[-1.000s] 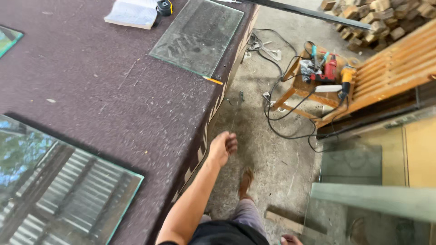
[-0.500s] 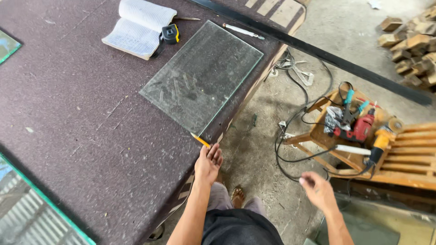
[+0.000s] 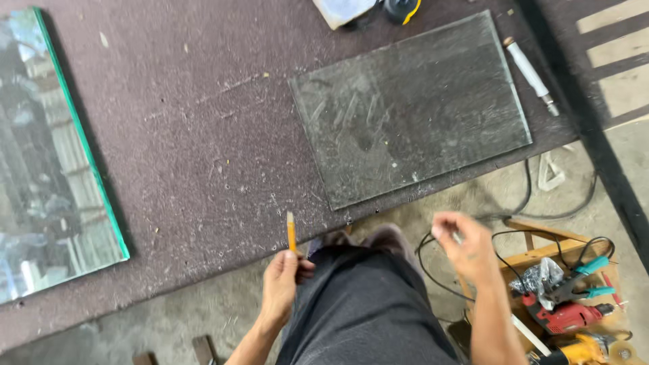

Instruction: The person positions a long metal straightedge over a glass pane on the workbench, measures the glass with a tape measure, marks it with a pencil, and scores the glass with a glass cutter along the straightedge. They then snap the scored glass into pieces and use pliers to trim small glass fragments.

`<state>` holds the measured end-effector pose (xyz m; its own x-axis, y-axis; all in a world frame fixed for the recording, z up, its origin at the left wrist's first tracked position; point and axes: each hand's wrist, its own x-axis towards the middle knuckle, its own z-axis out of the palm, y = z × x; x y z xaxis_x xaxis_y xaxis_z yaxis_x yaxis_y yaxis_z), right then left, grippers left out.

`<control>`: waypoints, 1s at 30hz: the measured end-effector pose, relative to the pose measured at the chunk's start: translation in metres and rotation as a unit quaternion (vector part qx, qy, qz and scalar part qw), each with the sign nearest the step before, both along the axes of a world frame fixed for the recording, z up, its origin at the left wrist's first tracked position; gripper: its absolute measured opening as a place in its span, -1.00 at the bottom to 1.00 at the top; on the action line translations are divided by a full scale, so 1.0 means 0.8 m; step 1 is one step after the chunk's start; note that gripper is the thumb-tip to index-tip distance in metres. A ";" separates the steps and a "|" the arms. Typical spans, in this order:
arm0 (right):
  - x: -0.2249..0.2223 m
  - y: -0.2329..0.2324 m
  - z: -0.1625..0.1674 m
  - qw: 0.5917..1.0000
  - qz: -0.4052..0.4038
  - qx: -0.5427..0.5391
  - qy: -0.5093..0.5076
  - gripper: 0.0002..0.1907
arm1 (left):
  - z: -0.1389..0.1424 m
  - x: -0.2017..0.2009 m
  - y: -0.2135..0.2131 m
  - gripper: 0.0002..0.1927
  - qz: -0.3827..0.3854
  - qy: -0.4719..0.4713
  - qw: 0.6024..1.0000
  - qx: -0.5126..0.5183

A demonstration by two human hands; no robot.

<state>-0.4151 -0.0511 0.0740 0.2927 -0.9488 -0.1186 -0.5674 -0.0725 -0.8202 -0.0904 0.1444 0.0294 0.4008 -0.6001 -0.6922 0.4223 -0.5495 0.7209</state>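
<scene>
Left hand (image 3: 282, 274) fisted around a yellow pencil (image 3: 291, 232), tip pointing up, at the near edge of the desk (image 3: 176, 155). Right hand (image 3: 465, 249) raised over the floor, fingers loosely curled, holding nothing that I can make out (motion blur). Glass sheet (image 3: 412, 108) lies flat on the desk, ahead, between both hands.

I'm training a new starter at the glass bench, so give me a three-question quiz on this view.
1. True or false: the left hand holds a thin orange pencil.
2. What is in the right hand? A) a drill B) nothing clearly visible C) a notebook
3. The clear rectangular glass pane lies flat on the dark brown ____-top.

Key: 1 true; 2 B; 3 table.
</scene>
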 end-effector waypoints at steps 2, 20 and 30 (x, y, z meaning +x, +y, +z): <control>0.004 -0.061 0.003 0.999 0.048 -0.011 0.019 -0.79 | 0.032 -0.007 -0.016 -0.68 -0.013 -0.116 0.993 -0.014; 0.089 -0.367 -0.047 0.821 0.390 -0.341 0.240 -0.19 | -0.033 -0.118 -0.394 -0.86 -0.090 -0.616 0.777 -0.092; 0.247 -0.279 -0.053 0.919 0.260 -0.172 0.241 -0.09 | -0.016 0.123 -0.421 -0.80 -0.145 -0.648 0.713 -0.227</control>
<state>-0.2179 -0.2742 0.0318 0.7099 -0.7005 -0.0727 -0.6735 -0.6450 -0.3612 0.0078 -0.1924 0.0168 0.3413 -0.8322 0.4370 -0.8429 -0.0652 0.5341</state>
